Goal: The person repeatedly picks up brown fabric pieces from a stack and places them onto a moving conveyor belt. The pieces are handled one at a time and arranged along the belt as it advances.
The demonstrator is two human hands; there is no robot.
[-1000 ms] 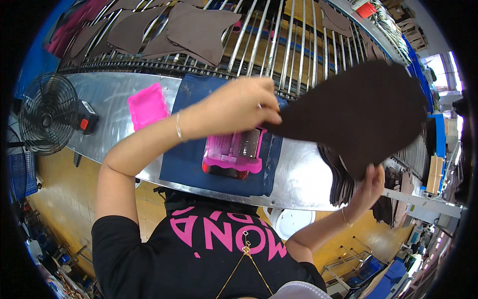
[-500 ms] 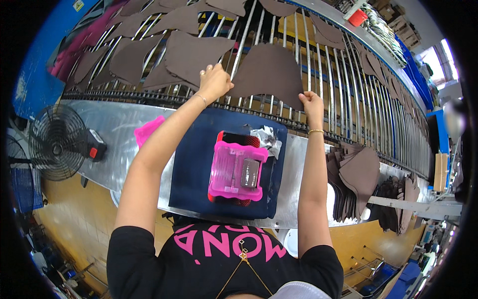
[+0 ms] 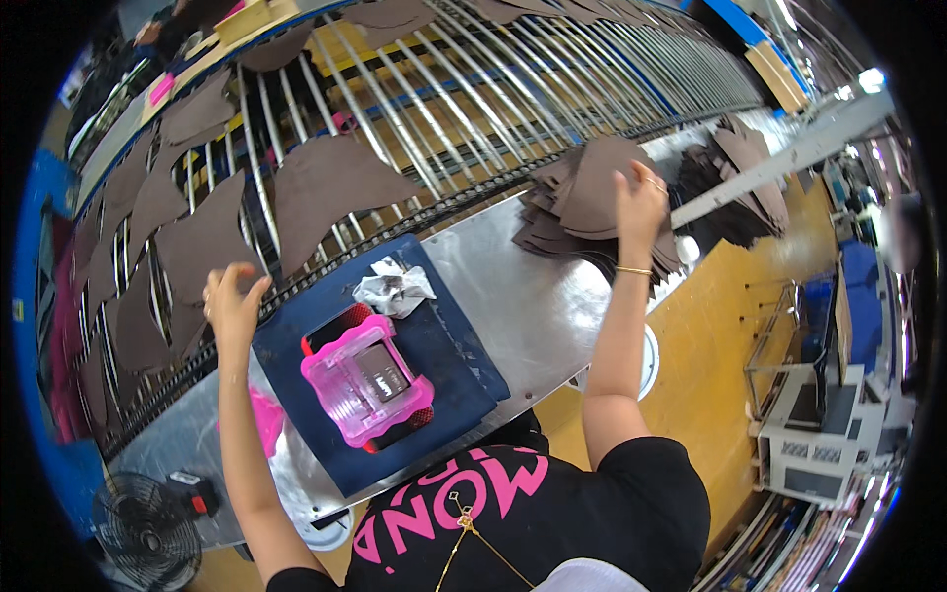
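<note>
Brown leather pieces lie spread singly across the roller rack beyond the worktop's far edge, seemingly so none overlap, long axes running away from the person. Left hand hovers open-fingered at that edge, holding nothing. A pink box sits on the blue mat mid-worktop. Right hand grips the top piece of the stack at the far right corner.

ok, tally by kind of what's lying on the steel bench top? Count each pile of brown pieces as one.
Blue mat: 1
Pink clear plastic box: 1
Pink flat piece left of the mat: 1
Crumpled silvery wrapper: 1
Piles of brown cut pieces: 2, one under the right hand, one farther right
Total: 6
</note>
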